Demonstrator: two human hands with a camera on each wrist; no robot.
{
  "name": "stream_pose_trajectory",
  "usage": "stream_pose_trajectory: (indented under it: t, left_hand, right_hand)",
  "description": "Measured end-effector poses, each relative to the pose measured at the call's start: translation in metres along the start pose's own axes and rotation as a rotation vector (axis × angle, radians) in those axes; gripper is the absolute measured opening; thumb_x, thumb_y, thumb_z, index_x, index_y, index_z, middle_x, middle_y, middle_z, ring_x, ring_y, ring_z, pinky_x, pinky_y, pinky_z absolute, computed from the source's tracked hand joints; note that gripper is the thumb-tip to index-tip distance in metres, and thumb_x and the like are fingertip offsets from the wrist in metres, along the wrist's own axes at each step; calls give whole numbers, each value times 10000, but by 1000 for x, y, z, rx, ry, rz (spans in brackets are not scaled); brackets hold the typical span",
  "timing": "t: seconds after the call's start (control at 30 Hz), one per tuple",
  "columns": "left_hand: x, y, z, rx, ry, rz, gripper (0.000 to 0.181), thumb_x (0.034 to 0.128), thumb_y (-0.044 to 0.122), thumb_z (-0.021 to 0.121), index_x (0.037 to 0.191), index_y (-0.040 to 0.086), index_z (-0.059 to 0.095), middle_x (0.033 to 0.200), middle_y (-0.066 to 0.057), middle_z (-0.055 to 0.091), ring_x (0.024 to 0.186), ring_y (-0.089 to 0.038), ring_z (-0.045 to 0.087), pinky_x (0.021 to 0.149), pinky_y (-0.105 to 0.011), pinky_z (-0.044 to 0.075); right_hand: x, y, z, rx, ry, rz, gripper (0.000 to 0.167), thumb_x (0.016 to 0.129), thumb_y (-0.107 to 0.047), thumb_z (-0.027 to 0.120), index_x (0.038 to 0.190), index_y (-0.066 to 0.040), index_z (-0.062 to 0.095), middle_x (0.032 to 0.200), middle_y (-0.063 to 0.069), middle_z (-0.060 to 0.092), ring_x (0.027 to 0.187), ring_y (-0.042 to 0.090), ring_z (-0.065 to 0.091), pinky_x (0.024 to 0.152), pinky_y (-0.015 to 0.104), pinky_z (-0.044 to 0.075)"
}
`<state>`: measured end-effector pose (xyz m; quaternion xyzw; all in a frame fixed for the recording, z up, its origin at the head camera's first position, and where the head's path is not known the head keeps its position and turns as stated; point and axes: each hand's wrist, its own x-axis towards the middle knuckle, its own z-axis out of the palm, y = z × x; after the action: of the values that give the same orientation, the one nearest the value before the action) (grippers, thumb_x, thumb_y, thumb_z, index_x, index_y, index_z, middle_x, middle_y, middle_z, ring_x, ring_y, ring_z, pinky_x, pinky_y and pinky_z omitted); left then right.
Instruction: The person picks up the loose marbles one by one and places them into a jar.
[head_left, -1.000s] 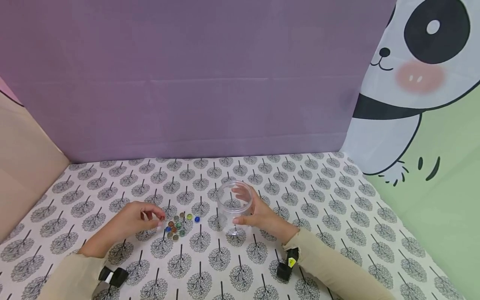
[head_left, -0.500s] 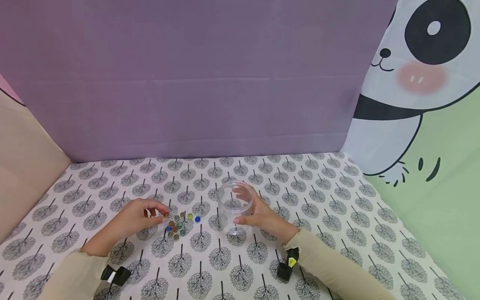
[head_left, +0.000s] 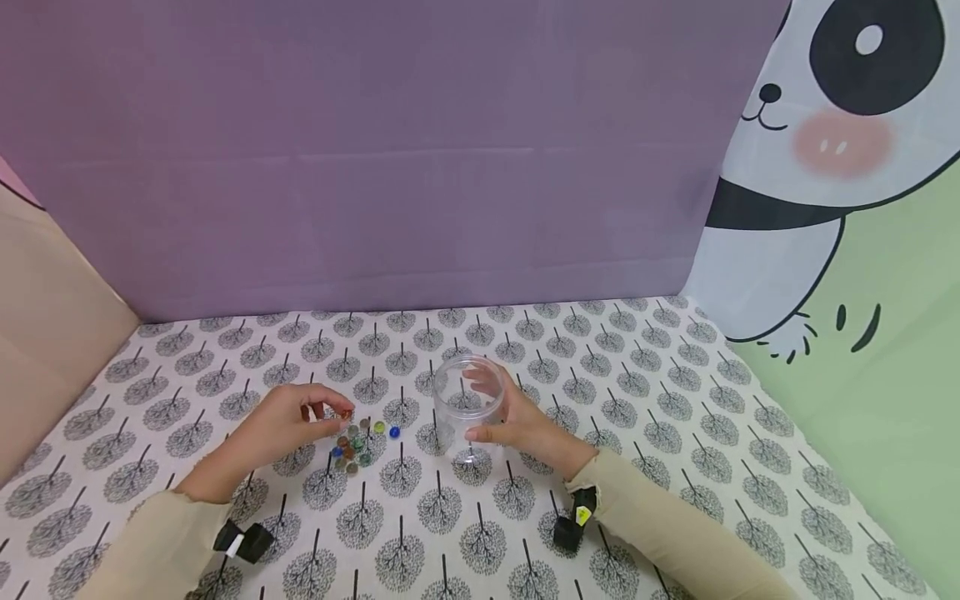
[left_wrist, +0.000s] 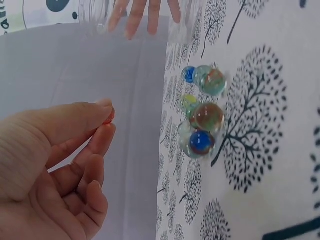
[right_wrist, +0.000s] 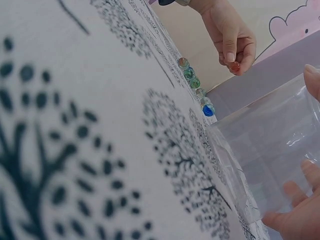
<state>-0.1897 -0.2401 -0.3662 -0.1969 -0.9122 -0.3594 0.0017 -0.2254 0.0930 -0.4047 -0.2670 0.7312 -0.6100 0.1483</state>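
Note:
Between thumb and forefinger my left hand (head_left: 296, 421) pinches an orange-red marble (right_wrist: 235, 66), lifted above the cloth; in the left wrist view only a sliver of it shows past the thumb. Just right of and below that hand lies a loose group of marbles (head_left: 349, 454), brown, green, clear and blue. A yellow-green marble (head_left: 379, 427) and a blue marble (head_left: 395, 432) lie at the group's right side. My right hand (head_left: 525, 423) grips a clear, open-topped plastic jar (head_left: 453, 429) from its right side, thumb in front and fingers behind. The jar stands upright on the cloth.
A white cloth (head_left: 442, 508) printed with dark trees covers the table. Behind it rises a purple backdrop (head_left: 390, 200). A panda-print panel (head_left: 810, 275) borders the right side, and a beige panel (head_left: 52, 267) the left.
My left hand has moved rightward and slightly upward with the pinched marble, coming nearer the jar. My right hand and the jar have stayed in place. The head view has tilted slightly.

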Motion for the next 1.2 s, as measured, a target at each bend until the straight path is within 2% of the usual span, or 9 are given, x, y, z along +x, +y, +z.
stream_pose_trajectory:
  t: [0.23, 0.47, 0.67, 0.83, 1.0, 1.2]
  left_hand:
    - [1, 5, 4, -4, 11, -21, 210, 836, 133, 702, 1041, 85, 699, 930, 9, 654, 678, -102, 495, 512, -243, 433]
    - [4, 13, 11, -25, 49, 1, 208, 832, 105, 700, 1038, 78, 699, 932, -1, 673, 649, -95, 500, 511, -234, 437]
    - [8, 20, 15, -26, 61, -38, 210, 836, 131, 701, 1044, 106, 699, 867, 19, 656, 640, -123, 503, 501, -240, 429]
    - [8, 24, 17, -26, 60, -42, 224, 835, 138, 705, 1056, 104, 698, 886, 13, 643, 653, -134, 502, 515, -242, 429]
    - [7, 29, 18, -24, 65, -26, 213, 839, 136, 704, 1051, 126, 704, 920, 15, 639, 649, -133, 486, 505, -244, 409]
    - [9, 34, 21, -31, 77, -1, 182, 833, 133, 712, 1015, 134, 712, 901, 28, 659, 673, -118, 498, 508, -240, 431]
  right_hand:
    - [-1, -1, 0, -12, -11, 10, 979, 709, -257, 818, 1463, -323, 197, 1500, -61, 303, 1382, 236, 287, 1061, 489, 315]
    - [1, 0, -1, 1, -18, 0, 992, 704, -252, 825, 1467, -300, 193, 1501, -40, 306, 1392, 251, 264, 1077, 479, 295]
    - [3, 1, -2, -14, -8, -9, 993, 694, -277, 828, 1463, -307, 201, 1489, -39, 324, 1378, 235, 291, 1078, 471, 296]
    - [3, 0, -2, -15, -9, 5, 982, 705, -230, 822, 1463, -308, 202, 1485, -50, 330, 1376, 227, 293, 1081, 472, 289]
    - [2, -2, -2, -16, -8, 12, 960, 727, -164, 801, 1462, -311, 201, 1486, -54, 329, 1377, 228, 291, 1074, 481, 298]
    - [2, 0, -1, -8, -9, 11, 970, 719, -187, 809, 1464, -302, 198, 1484, -57, 327, 1379, 223, 287, 1085, 473, 283]
